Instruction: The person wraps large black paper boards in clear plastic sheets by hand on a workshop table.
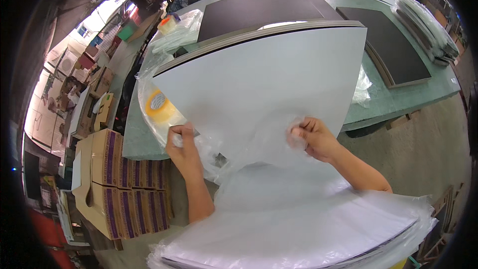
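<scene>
My left hand (pixel 183 152) pinches the edge of a clear plastic bag (pixel 264 144) near the lower left corner of a stack of flat white-topped panels (pixel 269 69). Over the near part of the panels, my right hand (pixel 313 138) closes on the same thin plastic, gathered between thumb and fingers. Close to my body lies a large plastic-wrapped white sheet or panel pack (pixel 298 224), partly under the bag. A yellow tape roll (pixel 158 104) rests on plastic just beyond my left hand.
Dark flat panels (pixel 264 12) lie at the table's back, and more dark panels (pixel 386 45) at its right. Plastic-wrapped panels (pixel 423 27) sit at the far right. Another tape roll (pixel 167 25) rests on folded plastic (pixel 179 32). Cardboard boxes (pixel 109 184) stand left of the green table (pixel 388 109).
</scene>
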`<state>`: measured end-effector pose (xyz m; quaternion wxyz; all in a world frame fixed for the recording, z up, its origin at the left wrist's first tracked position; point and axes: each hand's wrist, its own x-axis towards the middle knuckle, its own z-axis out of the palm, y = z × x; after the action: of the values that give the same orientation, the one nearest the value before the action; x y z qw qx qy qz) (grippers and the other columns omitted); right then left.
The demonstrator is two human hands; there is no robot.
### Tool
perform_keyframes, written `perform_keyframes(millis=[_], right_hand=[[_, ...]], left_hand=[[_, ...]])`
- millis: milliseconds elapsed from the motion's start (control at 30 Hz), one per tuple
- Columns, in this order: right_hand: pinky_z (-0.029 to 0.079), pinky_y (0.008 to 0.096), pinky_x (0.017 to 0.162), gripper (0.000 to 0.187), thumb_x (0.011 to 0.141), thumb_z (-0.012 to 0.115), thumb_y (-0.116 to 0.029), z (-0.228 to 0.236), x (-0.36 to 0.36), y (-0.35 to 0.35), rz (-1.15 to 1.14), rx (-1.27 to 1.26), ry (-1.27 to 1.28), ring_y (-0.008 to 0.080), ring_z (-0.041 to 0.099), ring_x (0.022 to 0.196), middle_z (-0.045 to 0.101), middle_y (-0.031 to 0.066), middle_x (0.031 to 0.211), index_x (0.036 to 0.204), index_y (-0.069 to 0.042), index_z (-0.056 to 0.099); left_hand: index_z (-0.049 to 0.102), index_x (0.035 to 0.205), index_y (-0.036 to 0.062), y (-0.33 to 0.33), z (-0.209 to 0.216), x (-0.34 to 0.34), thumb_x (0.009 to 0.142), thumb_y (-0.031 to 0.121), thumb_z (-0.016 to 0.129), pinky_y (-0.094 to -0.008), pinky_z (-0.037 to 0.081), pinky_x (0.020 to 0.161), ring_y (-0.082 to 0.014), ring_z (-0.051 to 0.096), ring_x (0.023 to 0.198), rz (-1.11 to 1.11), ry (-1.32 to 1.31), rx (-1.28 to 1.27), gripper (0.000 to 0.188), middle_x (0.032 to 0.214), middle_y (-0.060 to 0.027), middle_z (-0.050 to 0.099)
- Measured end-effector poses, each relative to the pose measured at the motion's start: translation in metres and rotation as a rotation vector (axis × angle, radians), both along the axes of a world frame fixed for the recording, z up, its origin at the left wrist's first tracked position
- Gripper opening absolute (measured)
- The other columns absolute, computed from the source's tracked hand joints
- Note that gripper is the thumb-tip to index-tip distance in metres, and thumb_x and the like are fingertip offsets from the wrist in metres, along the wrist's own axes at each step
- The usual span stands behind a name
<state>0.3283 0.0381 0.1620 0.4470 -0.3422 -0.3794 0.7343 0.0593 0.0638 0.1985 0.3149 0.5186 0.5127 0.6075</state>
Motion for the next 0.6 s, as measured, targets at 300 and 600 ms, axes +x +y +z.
perform_keyframes(millis=[300, 600], right_hand=[[0.025, 0.0228, 0.043, 0.038, 0.081, 0.055, -0.036, -0.002, -0.015, -0.012, 0.151, 0.013, 0.073, 0.0063, 0.033, 0.048, 0.042, -0.0042, 0.056, 0.057, -0.008, 0.049], [0.036, 0.0246, 0.062, 0.028, 0.081, 0.056, -0.026, 0.015, -0.006, -0.009, 0.036, 0.432, -0.251, 0.0111, 0.045, 0.068, 0.048, 0.0015, 0.074, 0.062, -0.006, 0.053]], left_hand=[[0.052, 0.072, 0.0015, -0.025, -0.009, 0.056, 0.071, 0.002, 0.062, -0.0231, 0.04, 0.054, -0.0086, 0.048, 0.061, -0.693, 0.374, 0.022, 0.009, 0.068, -0.0032, 0.052], [0.049, 0.087, 0.0026, -0.026, 0.039, 0.009, 0.073, 0.004, 0.054, -0.0314, 0.041, 0.069, -0.0208, 0.05, 0.073, 0.199, 0.409, 0.789, 0.014, 0.085, -0.0099, 0.051]])
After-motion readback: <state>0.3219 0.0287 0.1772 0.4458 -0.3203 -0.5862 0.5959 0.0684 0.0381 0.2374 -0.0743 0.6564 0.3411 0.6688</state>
